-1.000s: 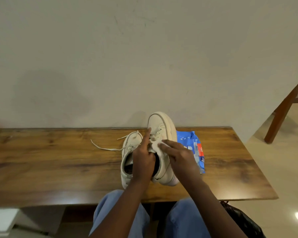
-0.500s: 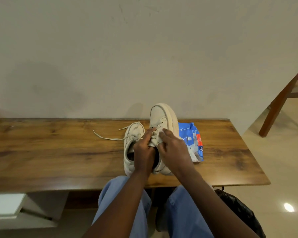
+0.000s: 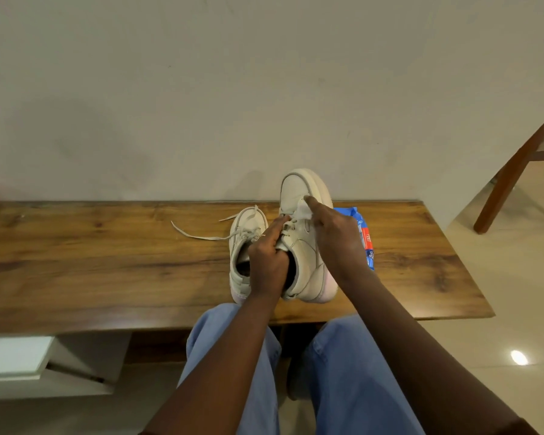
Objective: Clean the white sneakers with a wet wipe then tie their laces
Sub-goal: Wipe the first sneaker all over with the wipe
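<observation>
Toe of held sneaker lies up-frame of right hand pinching wet wipe; left hand grips its opening.

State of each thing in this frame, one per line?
Held sneaker: tilted toe-up, heel on the table.
Other sneaker: flat on table, laces untied.
Wet wipe: pressed on held sneaker's upper.
Wipe pack: lying on table.
Left hand: grips held sneaker's collar.
Right hand: holds wet wipe.

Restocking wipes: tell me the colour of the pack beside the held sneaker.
The wipes pack is blue with a red label strip; head view.
</observation>
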